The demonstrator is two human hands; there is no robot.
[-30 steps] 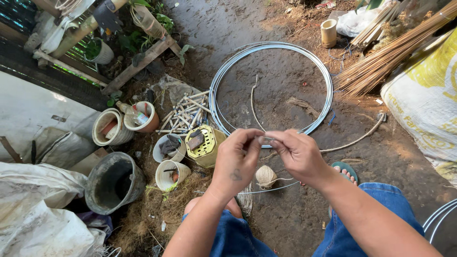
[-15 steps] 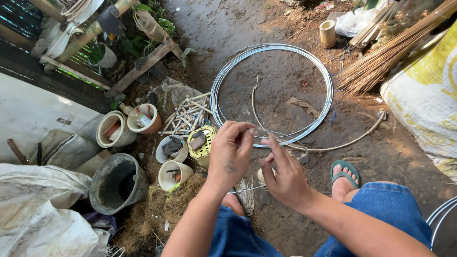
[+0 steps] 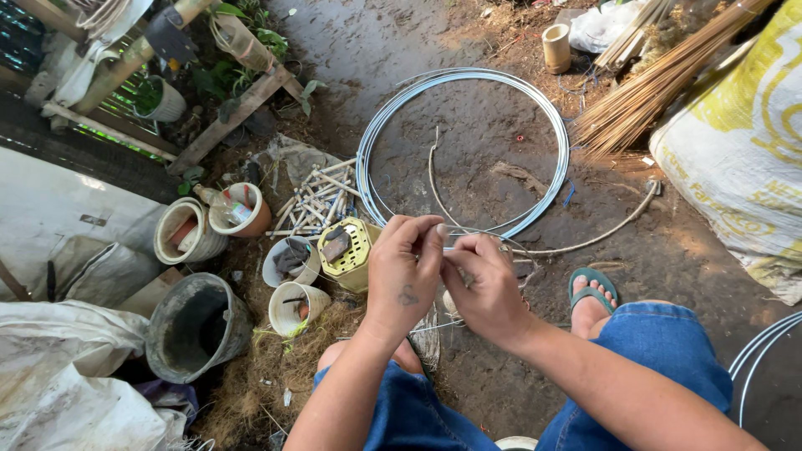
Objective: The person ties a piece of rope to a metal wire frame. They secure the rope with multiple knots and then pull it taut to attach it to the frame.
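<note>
Both hands meet near the scene's middle, over bare dirt. The left hand [image 3: 407, 271] pinches a thin wire [image 3: 480, 235] between thumb and fingertips; the right hand [image 3: 484, 288] is closed narrowly on the same strand just beside it. Far of them lies a coiled wire hoop [image 3: 555, 179], its near edge close to the fingers. Small pots [image 3: 294, 260] crowd the left; a green sandal [image 3: 593, 284] sits right.
</note>
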